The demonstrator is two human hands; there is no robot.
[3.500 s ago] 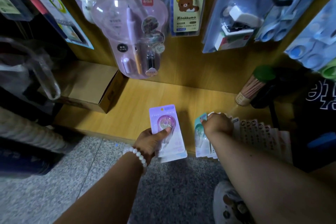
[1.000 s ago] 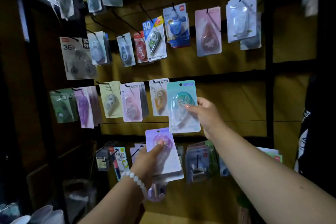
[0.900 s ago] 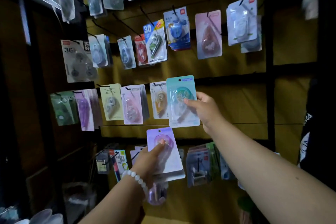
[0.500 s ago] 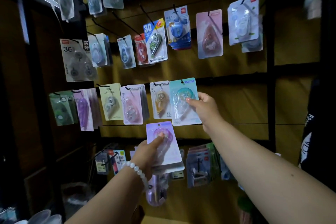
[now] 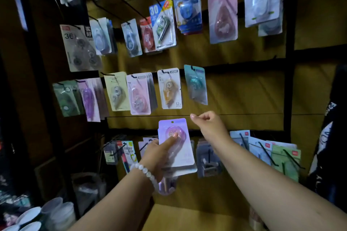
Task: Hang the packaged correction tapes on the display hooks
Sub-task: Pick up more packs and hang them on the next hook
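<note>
A stack of purple packaged correction tapes (image 5: 176, 146) is gripped by the left hand (image 5: 157, 154), with the thumb (image 5: 171, 138) pressed on the blister at the front and the other fingers hidden behind the cards. The stack is held upright, below the middle row of hooks and in front of the lower row of hanging goods. A white bead bracelet (image 5: 145, 173) is worn on the left wrist.

The right hand (image 5: 208, 122) is raised just beside the stack, to its upper right; its fingers are loosely curled and nothing is held in it. The two hands are apart.

A teal packaged correction tape (image 5: 196, 84) is seen hanging on a display hook (image 5: 191, 68) at the right end of the middle row, slightly tilted, clear of both hands. Just left of it an orange correction tape pack (image 5: 170, 88) is hung, then a pink pack (image 5: 139, 93) and a yellow pack (image 5: 116, 91). Further packs are hung in the upper row against the wooden back panel (image 5: 244, 88). A wooden surface (image 5: 187, 217) is visible under the forearms.
</note>
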